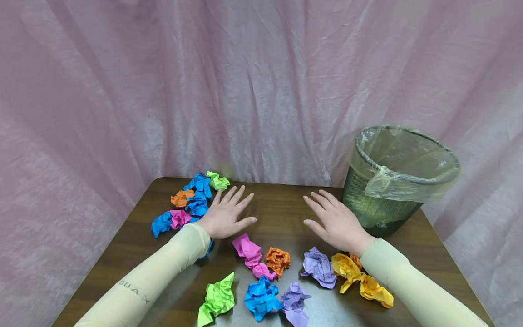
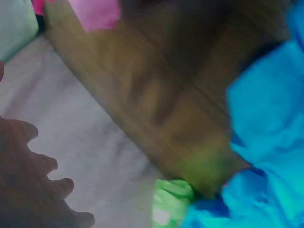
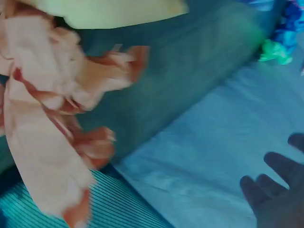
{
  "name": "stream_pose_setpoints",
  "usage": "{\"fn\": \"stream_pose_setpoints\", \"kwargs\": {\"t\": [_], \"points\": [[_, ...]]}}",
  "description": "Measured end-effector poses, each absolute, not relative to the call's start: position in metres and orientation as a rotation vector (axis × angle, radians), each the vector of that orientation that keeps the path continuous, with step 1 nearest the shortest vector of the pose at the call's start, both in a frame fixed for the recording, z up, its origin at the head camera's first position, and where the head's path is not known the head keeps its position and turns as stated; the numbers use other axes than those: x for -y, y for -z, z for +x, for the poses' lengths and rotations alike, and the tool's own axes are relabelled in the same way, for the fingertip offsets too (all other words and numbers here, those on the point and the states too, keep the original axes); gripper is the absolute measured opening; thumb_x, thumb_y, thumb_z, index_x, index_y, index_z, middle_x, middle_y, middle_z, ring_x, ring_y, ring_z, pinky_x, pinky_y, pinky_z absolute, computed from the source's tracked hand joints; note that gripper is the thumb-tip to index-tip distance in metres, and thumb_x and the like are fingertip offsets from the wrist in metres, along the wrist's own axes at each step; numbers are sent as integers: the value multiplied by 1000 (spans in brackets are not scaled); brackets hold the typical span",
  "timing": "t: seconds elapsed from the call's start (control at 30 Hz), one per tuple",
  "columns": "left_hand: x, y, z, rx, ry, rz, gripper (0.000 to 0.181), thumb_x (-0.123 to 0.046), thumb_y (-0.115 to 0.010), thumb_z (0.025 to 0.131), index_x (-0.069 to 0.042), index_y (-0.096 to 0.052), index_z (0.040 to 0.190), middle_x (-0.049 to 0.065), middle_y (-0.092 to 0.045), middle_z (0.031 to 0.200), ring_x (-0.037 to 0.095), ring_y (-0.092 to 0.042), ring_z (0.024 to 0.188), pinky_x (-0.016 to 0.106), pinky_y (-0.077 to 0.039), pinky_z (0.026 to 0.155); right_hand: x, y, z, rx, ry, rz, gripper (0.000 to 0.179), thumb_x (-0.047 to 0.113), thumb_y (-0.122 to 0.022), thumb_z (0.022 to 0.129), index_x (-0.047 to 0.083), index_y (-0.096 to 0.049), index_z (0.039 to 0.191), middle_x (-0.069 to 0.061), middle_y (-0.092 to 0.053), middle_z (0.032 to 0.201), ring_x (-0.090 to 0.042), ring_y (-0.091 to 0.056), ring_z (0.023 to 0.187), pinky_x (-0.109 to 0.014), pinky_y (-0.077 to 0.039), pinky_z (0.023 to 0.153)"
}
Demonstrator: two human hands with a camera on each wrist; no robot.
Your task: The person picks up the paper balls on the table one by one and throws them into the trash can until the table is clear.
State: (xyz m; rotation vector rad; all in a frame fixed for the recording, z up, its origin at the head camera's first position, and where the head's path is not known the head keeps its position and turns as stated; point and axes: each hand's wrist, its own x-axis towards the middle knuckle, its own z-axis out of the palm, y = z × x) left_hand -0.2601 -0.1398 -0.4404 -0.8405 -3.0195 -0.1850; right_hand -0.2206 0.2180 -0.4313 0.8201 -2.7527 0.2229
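Note:
My left hand [image 1: 227,215] is spread flat, palm down, beside a cluster of blue crumpled paper [image 1: 198,208], with nothing in its grip. Beyond its fingertips lies a green crumpled paper [image 1: 218,181]. On the right, my right hand [image 1: 341,222] is likewise spread with straight fingers, holding nothing. Just right of it stands a mesh wastebasket [image 1: 380,204] lined with a clear plastic bag [image 1: 392,186]. Yellow crumpled paper [image 1: 346,270] and purple crumpled paper [image 1: 318,268] lie below that hand. In the right wrist view, an orange crumpled paper [image 3: 47,95] looms close.
Pink [image 1: 247,250], orange [image 1: 278,260], blue [image 1: 262,297] and green crumpled papers [image 1: 217,297] lie near the front of the brown wooden table [image 1: 273,209]. More pieces sit at the back left, including an orange one [image 1: 182,198]. A pink curtain [image 1: 253,91] hangs behind.

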Motion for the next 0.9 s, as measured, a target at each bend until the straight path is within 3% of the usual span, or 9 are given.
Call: {"fn": "stream_pose_setpoints", "kwargs": {"t": [0.17, 0.4, 0.53, 0.7, 0.9], "points": [[125, 431, -247, 2961, 165, -978, 82, -76, -31, 99, -30, -17, 165, 5, -6, 171, 31, -3, 156, 60, 5, 121, -219, 405, -206, 2469, -215, 863, 56, 45, -53, 105, 9, -56, 148, -14, -56, 144, -37, -46, 133, -53, -37, 111], [103, 420, -231, 2869, 95, -1160, 81, -77, -26, 99, -30, -22, 165, 5, -7, 171, 31, -5, 157, 62, -3, 122, -244, 365, -190, 2139, -178, 785, 45, 34, -50, 104, 8, -66, 136, -16, -64, 131, -44, -55, 115, -61, -42, 88], [93, 415, -222, 2831, 86, -1245, 80, -76, -25, 99, -30, -23, 165, 5, -5, 172, 28, 0, 157, 61, 0, 122, -265, 344, -187, 2053, -195, 654, 43, 31, -51, 99, 9, -69, 132, -17, -65, 131, -46, -52, 122, -65, -36, 87], [83, 407, -213, 2790, 59, -1336, 79, -76, -23, 100, -31, -19, 165, 4, -1, 171, 26, 4, 157, 60, 2, 122, -291, 331, -187, 2165, -255, 470, 49, 32, -51, 97, 8, -64, 137, -19, -58, 139, -43, -40, 138, -68, -31, 97], [71, 400, -205, 2755, 57, -1411, 79, -76, -21, 99, -32, -15, 165, 3, 3, 171, 25, 7, 156, 59, 1, 122, -306, 330, -190, 2315, -342, 323, 54, 27, -67, 93, 7, -59, 143, -19, -54, 144, -46, -40, 134, -68, -32, 95]]}}
